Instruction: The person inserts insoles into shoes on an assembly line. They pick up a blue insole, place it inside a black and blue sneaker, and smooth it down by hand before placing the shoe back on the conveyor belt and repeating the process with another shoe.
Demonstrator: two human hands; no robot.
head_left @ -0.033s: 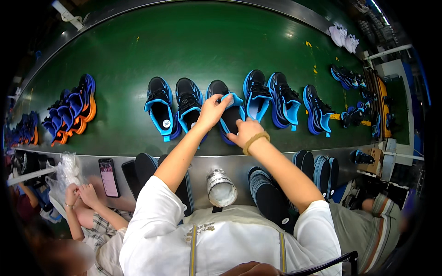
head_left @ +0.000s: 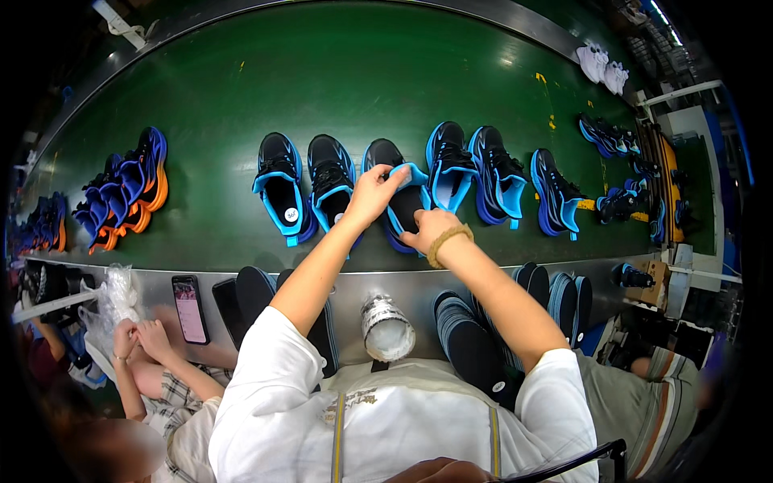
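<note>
A black sneaker with blue lining [head_left: 382,152] sits on the green work surface in front of me, its toe pointing away. My left hand [head_left: 373,196] pinches the sneaker's light blue tongue between thumb and fingers. At the heel end, my right hand [head_left: 435,231] grips the collar, its fingertips partly hidden inside the opening. A matching sneaker [head_left: 329,157] stands close on the left, and another [head_left: 279,161] lies beyond it. To the right are more of the same kind, the nearest being a sneaker [head_left: 448,153] with its opening toward me.
On the metal ledge before me stands a smeared jar of white stuff [head_left: 388,332]. Stacked black insoles [head_left: 467,338] lie right of it. A phone [head_left: 190,310] rests at left, near a co-worker's hands [head_left: 146,338]. Orange-soled shoes [head_left: 153,181] stand on the left.
My right wrist has shifted very slightly away from me at the heel. Both hands stay on the same sneaker.
</note>
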